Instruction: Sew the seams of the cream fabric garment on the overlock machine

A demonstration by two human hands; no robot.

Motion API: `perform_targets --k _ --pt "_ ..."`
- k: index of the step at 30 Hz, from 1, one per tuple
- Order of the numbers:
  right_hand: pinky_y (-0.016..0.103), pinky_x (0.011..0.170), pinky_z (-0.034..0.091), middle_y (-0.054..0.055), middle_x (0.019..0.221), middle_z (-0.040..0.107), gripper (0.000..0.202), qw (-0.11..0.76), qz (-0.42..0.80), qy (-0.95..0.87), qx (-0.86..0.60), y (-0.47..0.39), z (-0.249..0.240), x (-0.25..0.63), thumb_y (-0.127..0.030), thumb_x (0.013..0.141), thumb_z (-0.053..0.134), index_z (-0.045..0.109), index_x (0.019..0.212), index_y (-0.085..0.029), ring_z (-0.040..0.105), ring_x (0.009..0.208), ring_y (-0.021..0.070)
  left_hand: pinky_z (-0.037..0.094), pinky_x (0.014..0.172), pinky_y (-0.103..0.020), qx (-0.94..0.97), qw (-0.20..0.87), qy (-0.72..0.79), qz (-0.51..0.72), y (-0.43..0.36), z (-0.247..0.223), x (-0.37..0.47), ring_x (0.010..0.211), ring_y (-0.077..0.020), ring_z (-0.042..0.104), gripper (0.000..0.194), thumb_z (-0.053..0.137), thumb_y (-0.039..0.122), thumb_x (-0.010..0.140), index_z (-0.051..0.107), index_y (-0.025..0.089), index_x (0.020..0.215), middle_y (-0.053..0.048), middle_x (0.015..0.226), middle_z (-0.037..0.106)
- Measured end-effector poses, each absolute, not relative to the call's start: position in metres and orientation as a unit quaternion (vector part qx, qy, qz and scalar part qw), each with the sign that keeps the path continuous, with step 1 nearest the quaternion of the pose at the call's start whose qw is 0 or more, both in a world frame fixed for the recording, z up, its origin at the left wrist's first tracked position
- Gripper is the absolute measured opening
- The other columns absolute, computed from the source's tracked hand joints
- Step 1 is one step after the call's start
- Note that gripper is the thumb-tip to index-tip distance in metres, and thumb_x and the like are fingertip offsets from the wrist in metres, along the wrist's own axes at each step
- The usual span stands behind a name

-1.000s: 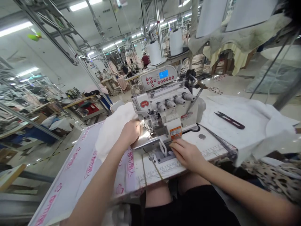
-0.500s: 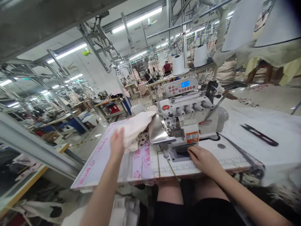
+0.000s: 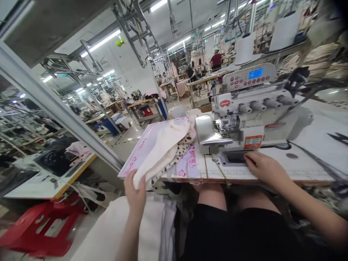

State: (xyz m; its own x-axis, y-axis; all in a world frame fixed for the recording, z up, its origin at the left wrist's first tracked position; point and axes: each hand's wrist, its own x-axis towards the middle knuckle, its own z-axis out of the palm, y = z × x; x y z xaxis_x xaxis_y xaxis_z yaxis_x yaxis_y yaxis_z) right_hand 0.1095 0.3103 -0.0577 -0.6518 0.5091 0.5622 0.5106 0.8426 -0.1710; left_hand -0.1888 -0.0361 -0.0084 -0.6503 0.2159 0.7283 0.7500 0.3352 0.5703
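My left hand (image 3: 135,192) is closed on the near end of a piece of cream fabric (image 3: 170,139), at the table's left front edge. Beneath and beside it lies dark-spotted fabric (image 3: 178,154), stretching back toward an overlock sewing machine (image 3: 252,116). The cloth lies to the left of the machine's shiny metal plate (image 3: 209,130), apart from the needle area. My right hand (image 3: 266,168) rests on the table with its fingers curled together at the rim of a dark recess (image 3: 235,158). What those fingertips hold, if anything, is hidden.
Dark thread snips (image 3: 338,138) lie at the far right. A pile of folded pale fabric (image 3: 152,224) sits low at left, near a red plastic stool (image 3: 40,228). Thread cones (image 3: 244,50) stand behind the machine. A metal post (image 3: 65,105) slants across the left.
My left hand has drawn the fabric away from the machine, toward the table's left front edge. The view has swung left. My right hand stays by the recess.
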Motion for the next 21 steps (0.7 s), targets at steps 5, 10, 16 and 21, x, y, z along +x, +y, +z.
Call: perform_targets --k 5,10,16,21 --pt "0.032 0.066 0.045 0.009 0.08 0.06 0.026 0.318 0.014 -0.905 -0.281 0.311 -0.059 0.111 -0.027 0.086 0.034 0.056 0.082 -0.015 0.058 0.071 0.0223 0.03 0.096 -0.04 -0.447 0.167 -0.755 -0.45 0.038 0.013 -0.188 0.105 -0.0243 0.043 0.031 0.051 0.036 0.078 0.058 0.014 0.099 -0.012 0.105 0.051" --pt "0.031 0.067 0.045 0.009 0.08 0.06 0.027 0.321 0.013 -0.904 -0.283 0.307 -0.057 0.11 -0.026 0.086 0.032 0.056 0.083 -0.014 0.058 0.072 0.0216 0.038 0.078 -0.03 -0.448 0.024 -0.747 -0.49 0.047 0.034 -0.195 0.078 -0.0192 0.05 0.026 0.049 0.039 0.079 0.061 0.016 0.08 -0.005 0.077 0.057" --pt "0.031 0.064 0.044 0.009 0.078 0.06 0.027 0.308 -0.002 -0.904 -0.297 0.306 -0.056 0.108 -0.025 0.085 0.033 0.057 0.08 -0.014 0.057 0.07 0.0215 0.035 0.052 -0.019 -0.394 -0.127 -0.693 -0.59 0.0 0.061 -0.172 0.054 -0.0103 0.042 0.038 0.052 0.053 0.077 0.054 0.015 0.076 0.001 0.063 0.05" --pt "0.032 0.065 0.044 0.01 0.079 0.059 0.025 0.323 0.027 -0.897 -0.302 0.301 -0.054 0.107 -0.024 0.084 0.035 0.058 0.081 -0.014 0.056 0.071 0.0219 0.038 0.054 -0.016 -0.293 -0.202 -0.612 -0.706 -0.029 0.077 -0.156 0.06 -0.0089 0.045 0.038 0.07 0.047 0.064 0.055 0.014 0.077 0.0 0.07 0.052"
